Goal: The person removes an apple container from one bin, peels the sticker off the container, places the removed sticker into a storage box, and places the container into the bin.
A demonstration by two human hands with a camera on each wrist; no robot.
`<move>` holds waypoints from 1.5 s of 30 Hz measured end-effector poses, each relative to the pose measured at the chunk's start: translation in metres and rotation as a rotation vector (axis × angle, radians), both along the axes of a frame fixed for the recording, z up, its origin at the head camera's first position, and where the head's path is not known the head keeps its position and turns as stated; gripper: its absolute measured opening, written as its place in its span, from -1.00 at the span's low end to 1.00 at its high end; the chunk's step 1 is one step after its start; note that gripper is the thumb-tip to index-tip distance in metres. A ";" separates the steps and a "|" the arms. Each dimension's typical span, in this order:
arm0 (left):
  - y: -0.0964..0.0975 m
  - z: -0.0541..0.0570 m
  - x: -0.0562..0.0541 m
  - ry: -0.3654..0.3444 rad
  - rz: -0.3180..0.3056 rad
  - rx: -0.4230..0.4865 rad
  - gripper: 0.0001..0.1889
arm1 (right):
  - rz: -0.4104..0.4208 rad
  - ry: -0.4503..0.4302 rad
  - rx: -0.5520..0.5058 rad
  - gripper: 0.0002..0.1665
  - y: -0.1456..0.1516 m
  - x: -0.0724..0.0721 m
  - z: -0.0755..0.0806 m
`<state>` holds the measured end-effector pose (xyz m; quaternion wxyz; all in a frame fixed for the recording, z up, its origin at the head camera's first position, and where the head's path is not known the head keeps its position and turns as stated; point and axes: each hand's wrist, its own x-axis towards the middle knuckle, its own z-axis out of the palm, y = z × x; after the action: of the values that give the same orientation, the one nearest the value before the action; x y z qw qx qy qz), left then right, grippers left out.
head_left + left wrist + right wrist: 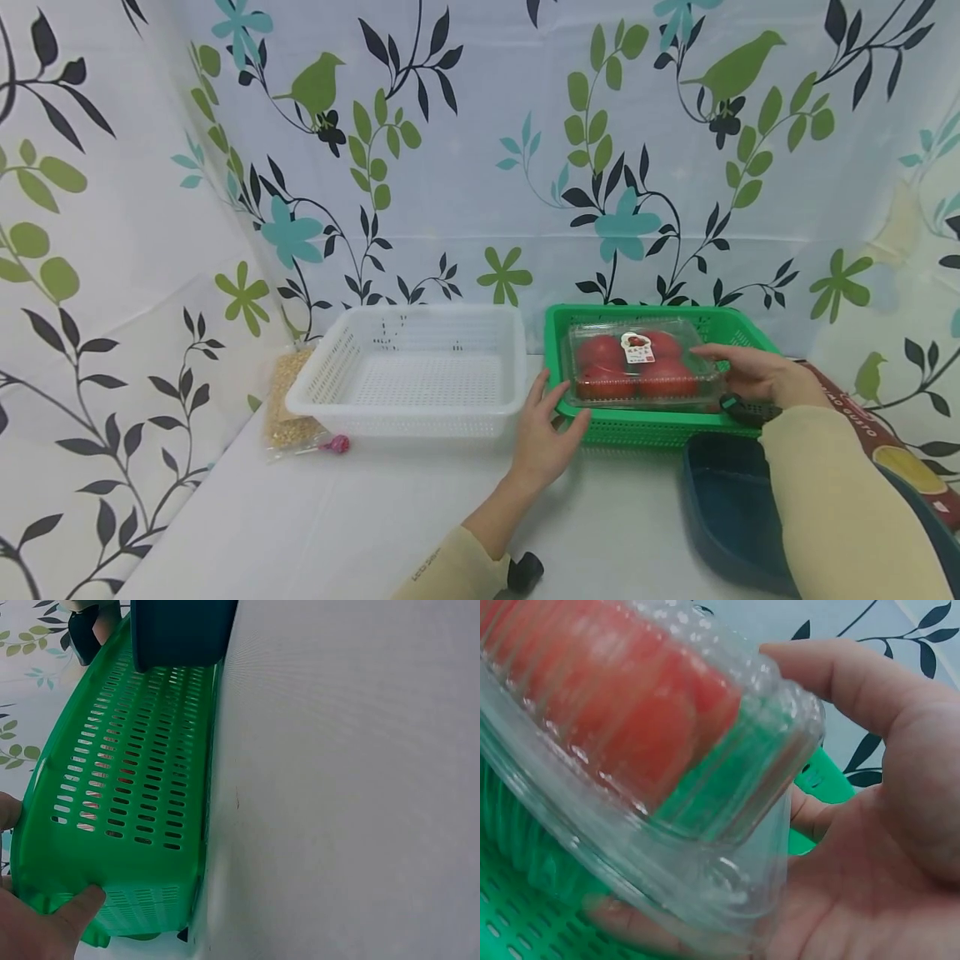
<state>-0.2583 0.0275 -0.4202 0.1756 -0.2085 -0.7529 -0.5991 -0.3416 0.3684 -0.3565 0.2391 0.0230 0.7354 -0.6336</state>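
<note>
The right hand (765,377) grips the tomato pack (637,371) in or just above the green basket (645,423), right of centre; the left hand (546,442), fingers spread, touches the basket. Positioning seems underway; the next move likely calls for level support.

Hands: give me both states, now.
Left hand: open, touching the green basket.
Right hand: closed, holding the clear box.

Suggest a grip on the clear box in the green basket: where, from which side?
Grip the clear box by its right end, from the right. It is toward the left of the green basket, so the gap beside that end likely gives most room; the right hand grips there. Its projecting rim should offer an edge.
</note>
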 end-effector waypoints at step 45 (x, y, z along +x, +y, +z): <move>-0.008 0.010 0.004 -0.049 -0.049 -0.098 -0.33 | -0.152 0.076 -0.042 -0.10 -0.005 0.008 0.034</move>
<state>-0.2546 0.0198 -0.4098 0.1318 -0.2205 -0.7802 -0.5704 -0.3339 0.3630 -0.3226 0.1627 0.0498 0.7267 -0.6655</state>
